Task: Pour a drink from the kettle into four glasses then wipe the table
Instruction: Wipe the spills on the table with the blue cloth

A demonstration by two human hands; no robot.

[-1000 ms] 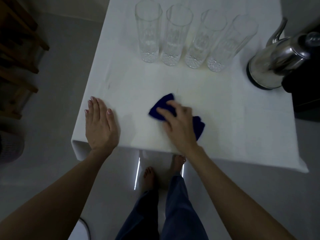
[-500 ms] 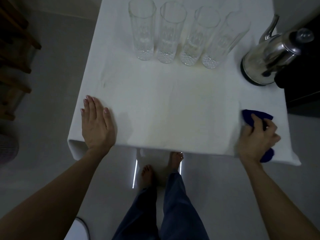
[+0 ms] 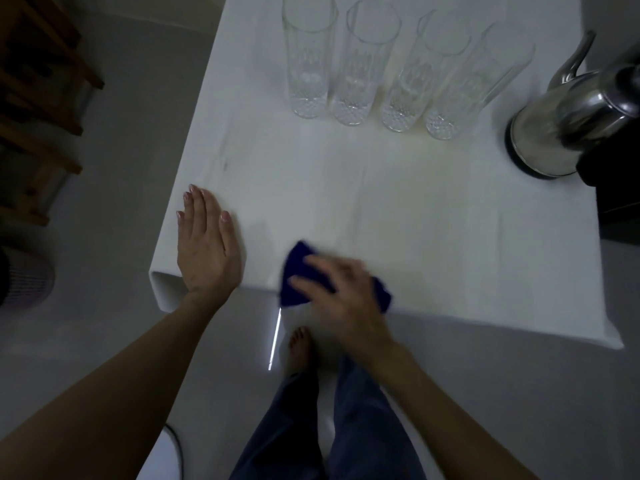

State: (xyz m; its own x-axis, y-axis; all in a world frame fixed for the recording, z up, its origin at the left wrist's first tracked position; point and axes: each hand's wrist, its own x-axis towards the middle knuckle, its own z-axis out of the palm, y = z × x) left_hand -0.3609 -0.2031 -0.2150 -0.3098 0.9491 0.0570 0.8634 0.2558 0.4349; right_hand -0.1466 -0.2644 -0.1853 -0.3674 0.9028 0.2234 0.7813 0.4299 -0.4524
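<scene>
— Wiping looks like the step in hand: the right hand presses a dark blue cloth flat at the table's near edge, fingers spread over it, one corner hanging past the rim.

— How would the cloth handle?

— Soft and light, I'd judge; it bunches easily, so a flat palm on top suits it better than a pinch.

— And the other hand?

— The left hand lies open, palm down, holding nothing, at the near left corner, apparently steadying the white covering.

— Farther back?

— Four tall glasses stand in a row near the far edge, touching or nearly so; they look fragile and tippy. The steel kettle sits by the right edge.
</scene>
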